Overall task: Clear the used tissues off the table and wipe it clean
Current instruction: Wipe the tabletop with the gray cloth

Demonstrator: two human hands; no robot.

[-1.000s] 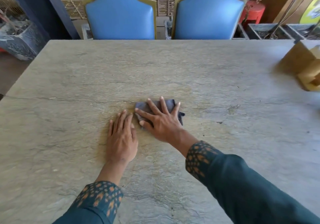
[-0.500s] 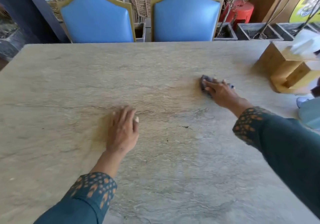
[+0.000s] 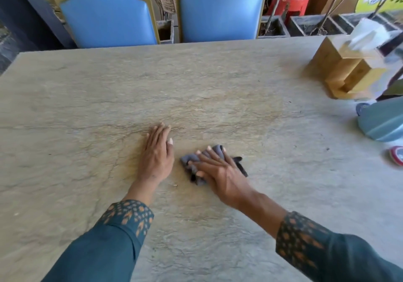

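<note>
A grey-blue cloth lies bunched on the stone table near its middle. My right hand presses flat on the cloth, fingers spread over it, covering most of it. Just left of the cloth, my left hand rests palm down on the bare table, fingers together, holding nothing. No loose used tissues show on the table.
A wooden tissue box with a white tissue sticking up stands at the far right. A pale blue object and a round red-rimmed item lie at the right edge. Two blue chairs stand behind the far edge.
My right hand has swept the cloth from the far right, near the tissue box, back toward the middle beside my left hand. The left hand has stayed planted.
</note>
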